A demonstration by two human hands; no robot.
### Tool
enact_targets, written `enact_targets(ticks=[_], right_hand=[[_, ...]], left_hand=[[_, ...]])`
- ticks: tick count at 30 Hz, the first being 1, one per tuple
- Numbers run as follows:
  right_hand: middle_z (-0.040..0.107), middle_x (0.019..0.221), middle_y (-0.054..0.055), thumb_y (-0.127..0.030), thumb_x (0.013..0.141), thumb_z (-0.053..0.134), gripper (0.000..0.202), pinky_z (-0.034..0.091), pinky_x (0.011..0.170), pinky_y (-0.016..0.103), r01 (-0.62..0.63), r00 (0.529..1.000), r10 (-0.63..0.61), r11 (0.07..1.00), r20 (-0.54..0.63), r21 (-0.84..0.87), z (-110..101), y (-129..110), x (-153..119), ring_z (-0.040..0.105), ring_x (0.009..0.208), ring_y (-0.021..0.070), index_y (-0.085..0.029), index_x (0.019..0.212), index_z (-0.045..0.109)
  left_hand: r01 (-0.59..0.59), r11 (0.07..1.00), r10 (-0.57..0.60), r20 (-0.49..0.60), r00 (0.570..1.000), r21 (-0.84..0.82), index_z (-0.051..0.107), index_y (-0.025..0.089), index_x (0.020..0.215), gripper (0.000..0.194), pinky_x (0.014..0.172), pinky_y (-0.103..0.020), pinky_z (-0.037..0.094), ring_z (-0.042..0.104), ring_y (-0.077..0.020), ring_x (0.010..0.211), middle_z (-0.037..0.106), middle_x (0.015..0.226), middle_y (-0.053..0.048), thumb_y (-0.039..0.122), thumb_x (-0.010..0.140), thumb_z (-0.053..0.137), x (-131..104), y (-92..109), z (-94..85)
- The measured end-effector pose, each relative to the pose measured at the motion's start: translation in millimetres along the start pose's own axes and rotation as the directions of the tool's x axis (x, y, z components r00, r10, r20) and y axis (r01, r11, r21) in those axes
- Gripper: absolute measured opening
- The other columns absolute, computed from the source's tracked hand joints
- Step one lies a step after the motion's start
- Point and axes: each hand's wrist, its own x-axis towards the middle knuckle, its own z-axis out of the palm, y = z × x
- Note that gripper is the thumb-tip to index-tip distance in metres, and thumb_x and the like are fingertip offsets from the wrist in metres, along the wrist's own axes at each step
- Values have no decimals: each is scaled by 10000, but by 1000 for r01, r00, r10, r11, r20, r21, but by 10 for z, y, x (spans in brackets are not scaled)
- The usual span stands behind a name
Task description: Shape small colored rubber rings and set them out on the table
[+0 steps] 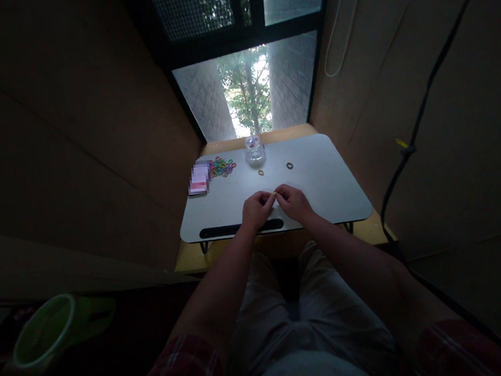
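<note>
White rectangular table with rounded corners (pixel 333 189) below a window. Left hand (pixel 257 208) and right hand (pixel 294 203) meet near its front edge, fingertips pinched together on a small yellow piece (pixel 275 193), probably a band, though too tiny and dim to be sure. From the hands: tan-yellow ring (pixel 261 173) at 11 o'clock, clear rounded plastic jar (pixel 255 154) beyond it; dark ring (pixel 289 166) at 1; multicoloured heap of small rings (pixel 222 167) at 10 (phone (pixel 199 178) just beside it). Risks, as judged: a slack pinch could drop the piece; overstretching could snap it away; a careless forward reach could topple the jar.
</note>
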Motion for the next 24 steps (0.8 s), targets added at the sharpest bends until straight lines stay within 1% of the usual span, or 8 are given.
enact_targets(ticks=[3, 5, 7, 9, 12, 17, 21, 24], right_hand=[[628, 732, 4, -226, 833, 486, 152, 386, 637, 244, 21, 1000, -21, 1000, -1, -14, -5, -1, 5, 546, 665, 131, -190, 831, 634], [633, 741, 7, -229, 840, 481, 162, 385, 645, 246, 25, 1000, -25, 999, 4, -27, -7, -3, 7, 548, 675, 134, -192, 830, 639], [634, 734, 8, -238, 847, 479, 173, 382, 644, 248, 26, 1000, -26, 999, 11, -42, -9, -5, 10, 545, 671, 136, -194, 818, 644], [633, 727, 12, -247, 852, 478, 184, 380, 643, 250, 30, 999, -29, 998, 17, -57, -11, -7, 13, 542, 669, 138, -194, 802, 647], [625, 711, 17, -251, 845, 489, 187, 379, 640, 252, 39, 999, -37, 995, 25, -87, -8, -4, 20, 537, 667, 140, -191, 753, 641], [610, 675, 8, -293, 832, 528, 174, 374, 607, 250, 3, 1000, -3, 998, 2, -63, 9, 18, 21, 532, 631, 133, -188, 732, 624], [605, 658, -10, -358, 811, 578, 178, 364, 565, 239, -48, 999, 48, 999, 3, -15, 17, 27, 8, 522, 586, 120, -188, 777, 621], [594, 639, -15, -396, 796, 604, 213, 348, 547, 235, -63, 998, 63, 998, 10, -24, 12, 19, 2, 508, 569, 115, -185, 767, 617]], left_hand=[[-29, 999, 29, 9, 1000, -42, 660, 176, 926, 202, 615, -231, 465, 592, -103, 633, 694, 794, -18, 288, 760, 637, -7, 17, -8], [-38, 996, 39, 19, 999, -76, 638, 181, 976, 242, 625, -225, 477, 594, -94, 646, 697, 880, -23, 201, 736, 626, -10, 15, -9], [-40, 994, 43, 22, 999, -103, 623, 184, 990, 265, 625, -221, 481, 595, -90, 655, 692, 934, -26, 164, 726, 611, -11, 8, -7], [-45, 993, 47, 16, 999, -113, 622, 182, 972, 234, 615, -217, 475, 589, -88, 653, 687, 932, -26, 181, 738, 608, -11, 2, -4], [-44, 992, 46, 16, 999, -117, 636, 178, 934, 184, 591, -212, 453, 566, -86, 625, 678, 843, -18, 255, 768, 616, -10, -1, -2], [-77, 991, 80, 16, 997, -113, 672, 180, 925, 207, 593, -214, 425, 524, -87, 604, 643, 727, 2, 320, 785, 613, -7, -22, -2], [-57, 979, 68, 51, 996, -194, 677, 196, 1041, 294, 599, -219, 431, 526, -95, 619, 638, 729, 9, 294, 776, 597, -11, -43, -15], [-12, 968, 41, 109, 993, -252, 686, 188, 1059, 323, 634, -232, 457, 563, -116, 680, 671, 791, -10, 228, 788, 516, -6, -50, -33]])
